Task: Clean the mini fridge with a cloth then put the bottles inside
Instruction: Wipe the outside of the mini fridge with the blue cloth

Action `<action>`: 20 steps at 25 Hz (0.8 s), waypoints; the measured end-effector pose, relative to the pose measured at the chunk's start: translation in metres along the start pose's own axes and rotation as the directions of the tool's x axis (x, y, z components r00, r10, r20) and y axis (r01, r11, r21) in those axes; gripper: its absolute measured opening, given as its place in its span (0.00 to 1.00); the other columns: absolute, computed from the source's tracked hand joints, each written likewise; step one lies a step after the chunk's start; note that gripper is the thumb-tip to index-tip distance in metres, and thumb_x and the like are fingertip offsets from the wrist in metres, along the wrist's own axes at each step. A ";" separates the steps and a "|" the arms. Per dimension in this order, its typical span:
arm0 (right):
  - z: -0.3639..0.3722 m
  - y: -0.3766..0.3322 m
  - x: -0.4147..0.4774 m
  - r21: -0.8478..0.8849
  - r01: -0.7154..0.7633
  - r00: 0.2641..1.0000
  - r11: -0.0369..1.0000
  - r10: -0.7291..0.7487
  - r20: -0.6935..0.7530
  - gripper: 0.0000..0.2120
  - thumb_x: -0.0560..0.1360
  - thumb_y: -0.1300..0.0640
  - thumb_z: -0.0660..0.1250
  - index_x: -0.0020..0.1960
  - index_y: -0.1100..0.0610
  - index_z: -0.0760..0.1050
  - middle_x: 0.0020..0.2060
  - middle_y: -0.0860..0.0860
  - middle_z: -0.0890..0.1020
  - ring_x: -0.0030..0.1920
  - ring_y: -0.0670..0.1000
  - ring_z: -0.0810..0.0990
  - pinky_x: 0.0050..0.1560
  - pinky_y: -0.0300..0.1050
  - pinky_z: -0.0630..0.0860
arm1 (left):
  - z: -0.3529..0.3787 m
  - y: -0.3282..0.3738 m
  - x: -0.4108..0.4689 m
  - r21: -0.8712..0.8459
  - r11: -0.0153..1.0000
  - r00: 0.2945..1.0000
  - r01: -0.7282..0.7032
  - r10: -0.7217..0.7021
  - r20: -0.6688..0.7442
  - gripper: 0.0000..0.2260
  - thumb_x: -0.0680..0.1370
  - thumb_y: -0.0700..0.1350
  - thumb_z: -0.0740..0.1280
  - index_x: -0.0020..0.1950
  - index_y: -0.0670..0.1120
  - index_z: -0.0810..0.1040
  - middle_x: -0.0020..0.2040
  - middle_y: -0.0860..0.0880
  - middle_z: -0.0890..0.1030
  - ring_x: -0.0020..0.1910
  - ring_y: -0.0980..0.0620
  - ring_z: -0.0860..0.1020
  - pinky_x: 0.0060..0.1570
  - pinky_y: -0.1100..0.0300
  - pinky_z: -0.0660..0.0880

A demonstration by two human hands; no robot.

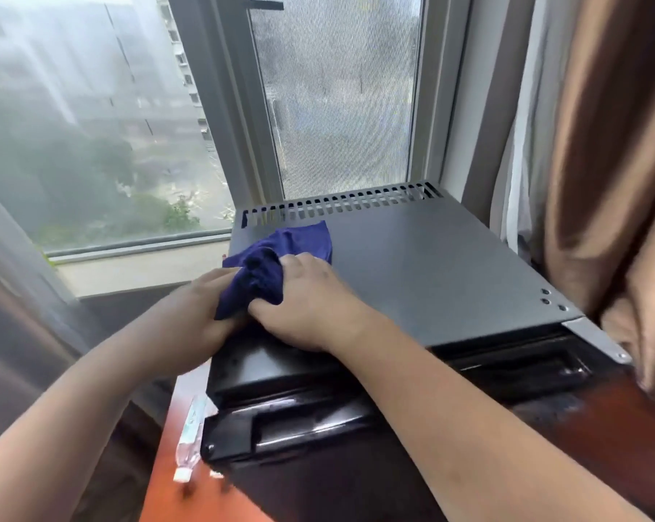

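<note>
A black mini fridge [431, 265] stands in front of the window, seen from above, with a flat grey top and a vent row along its back edge. A dark blue cloth [280, 254] lies bunched on the top's left front part. My left hand [201, 307] grips the cloth's near left end. My right hand [310, 299] holds the cloth from the right, pressing it onto the fridge top. One clear plastic bottle [191, 438] with a white cap lies on its side just left of the fridge's front corner.
The fridge sits on a reddish wooden surface [160, 491]. A window [92, 126] with a sill is behind and to the left, with a mesh screen [341, 99] in the middle. A brown curtain [600, 163] hangs close against the fridge's right side.
</note>
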State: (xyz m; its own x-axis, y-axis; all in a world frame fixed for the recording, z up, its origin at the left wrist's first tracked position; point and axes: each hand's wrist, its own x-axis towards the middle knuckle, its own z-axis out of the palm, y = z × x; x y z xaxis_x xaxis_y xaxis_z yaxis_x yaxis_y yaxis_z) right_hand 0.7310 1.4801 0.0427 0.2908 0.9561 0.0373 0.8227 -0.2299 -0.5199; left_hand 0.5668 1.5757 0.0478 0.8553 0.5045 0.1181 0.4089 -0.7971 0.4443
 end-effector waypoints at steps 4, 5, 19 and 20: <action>0.004 0.009 -0.081 0.045 0.070 0.994 0.997 -0.066 -0.086 0.27 0.74 0.38 0.66 0.66 0.53 0.70 0.64 0.50 0.74 0.69 0.52 0.69 0.74 0.50 0.64 | 0.021 0.042 -0.055 -0.062 0.994 0.995 -0.089 0.086 -0.046 0.16 0.80 0.52 0.67 0.67 0.63 0.76 0.68 0.71 0.72 0.70 0.67 0.70 0.69 0.68 0.65; 0.004 0.013 -0.098 0.046 0.065 0.991 0.997 -0.059 -0.120 0.25 0.73 0.37 0.65 0.63 0.51 0.70 0.61 0.47 0.74 0.67 0.51 0.70 0.73 0.48 0.66 | 0.028 0.053 -0.061 -0.059 0.992 0.993 -0.107 0.104 -0.054 0.17 0.81 0.52 0.67 0.69 0.64 0.74 0.70 0.72 0.71 0.71 0.67 0.69 0.70 0.68 0.64; -0.010 0.010 -0.155 0.087 -0.310 0.908 0.947 0.322 -0.268 0.31 0.62 0.31 0.57 0.55 0.50 0.74 0.53 0.45 0.77 0.62 0.49 0.73 0.64 0.48 0.71 | 0.071 0.089 -0.056 0.046 0.978 0.977 -0.204 0.206 -0.055 0.28 0.83 0.53 0.63 0.82 0.53 0.61 0.80 0.57 0.63 0.79 0.55 0.60 0.77 0.58 0.61; -0.003 0.001 -0.150 0.070 -0.303 0.917 0.950 0.311 -0.249 0.36 0.62 0.31 0.57 0.60 0.52 0.74 0.57 0.47 0.78 0.66 0.50 0.72 0.68 0.50 0.71 | 0.065 0.077 -0.060 0.048 0.980 0.980 -0.194 0.196 -0.045 0.28 0.83 0.53 0.63 0.82 0.53 0.60 0.80 0.57 0.62 0.79 0.55 0.59 0.77 0.57 0.61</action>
State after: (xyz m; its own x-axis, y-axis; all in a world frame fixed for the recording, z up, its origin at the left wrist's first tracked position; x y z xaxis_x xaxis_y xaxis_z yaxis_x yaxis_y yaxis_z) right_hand 0.6892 1.3360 0.0389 0.6444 0.7600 0.0852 0.6595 -0.4958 -0.5651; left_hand 0.5678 1.4620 0.0171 0.9035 0.3531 0.2430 0.2502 -0.8948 0.3697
